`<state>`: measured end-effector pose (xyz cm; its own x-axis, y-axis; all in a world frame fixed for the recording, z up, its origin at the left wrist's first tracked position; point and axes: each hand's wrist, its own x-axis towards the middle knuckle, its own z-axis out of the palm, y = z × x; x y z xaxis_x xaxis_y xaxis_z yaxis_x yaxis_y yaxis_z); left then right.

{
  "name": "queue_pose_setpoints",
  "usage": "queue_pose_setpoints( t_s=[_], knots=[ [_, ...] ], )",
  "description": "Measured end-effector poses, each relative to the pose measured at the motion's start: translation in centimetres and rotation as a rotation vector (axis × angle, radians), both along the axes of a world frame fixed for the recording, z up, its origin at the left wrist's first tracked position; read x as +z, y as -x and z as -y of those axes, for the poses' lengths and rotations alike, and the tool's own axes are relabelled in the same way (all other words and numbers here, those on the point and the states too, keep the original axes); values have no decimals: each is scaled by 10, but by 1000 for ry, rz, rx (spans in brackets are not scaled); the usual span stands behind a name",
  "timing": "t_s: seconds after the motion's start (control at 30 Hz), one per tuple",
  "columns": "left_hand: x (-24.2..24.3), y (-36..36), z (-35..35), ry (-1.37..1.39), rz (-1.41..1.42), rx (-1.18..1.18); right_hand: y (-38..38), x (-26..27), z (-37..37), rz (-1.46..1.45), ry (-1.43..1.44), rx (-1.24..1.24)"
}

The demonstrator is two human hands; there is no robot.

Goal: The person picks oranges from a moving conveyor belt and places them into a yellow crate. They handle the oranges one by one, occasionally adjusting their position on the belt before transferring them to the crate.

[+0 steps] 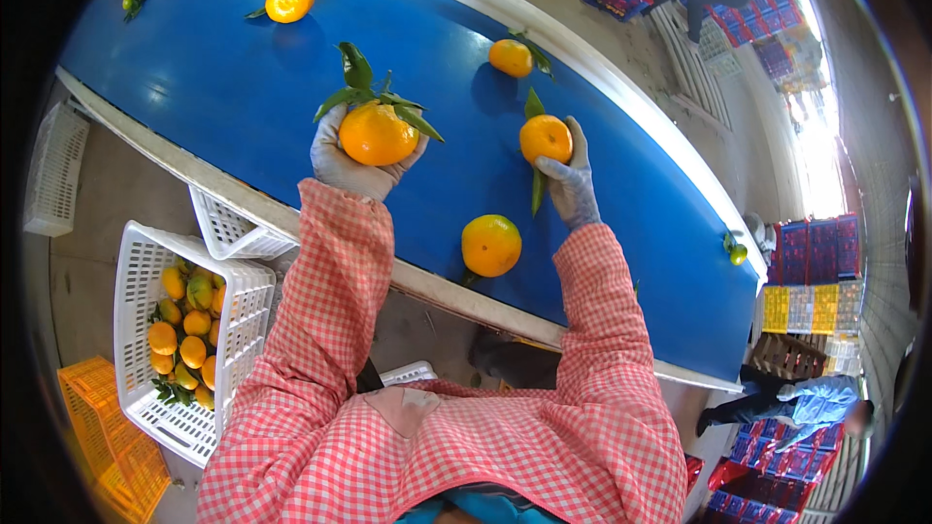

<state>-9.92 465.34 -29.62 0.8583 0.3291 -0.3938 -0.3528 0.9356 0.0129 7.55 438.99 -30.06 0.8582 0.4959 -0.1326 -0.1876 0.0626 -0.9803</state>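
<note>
My left hand (pixel 354 167), in a pale glove, cups a large orange mandarin (pixel 378 134) with several green leaves on its stem. In my gloved right hand (pixel 572 182) is a smaller mandarin (pixel 545 138), gripped between thumb and fingers, with one leaf above it and another below. Both fruits are over a blue conveyor belt (pixel 429 182). Between my forearms a yellow-orange mandarin with a greenish top (pixel 491 246) lies on the belt. Beyond my right hand rests another leafy mandarin (pixel 511 58), close to the far rail.
Farther left on the belt are a mandarin (pixel 290 0) and small fruits with leaves (pixel 132 0); a green fruit (pixel 737 255) lies near the right end. A white crate of mandarins (pixel 247 284) stands at my left, beside an orange crate (pixel 109 437). Two people work among stacked crates (pixel 814 251).
</note>
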Motion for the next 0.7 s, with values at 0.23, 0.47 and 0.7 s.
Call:
queue_pose_setpoints(
  t_s=[0.23,0.47,0.7],
  knots=[
    [-15,-11,-5,15,-6,-77,-3,4,83,-468,-405,-148],
    [-27,-29,-1,-55,-142,-37,-10,85,141,-146,596,122],
    [-29,-42,13,-9,-227,-104,11,97,127,-39,1340,327]
  ],
)
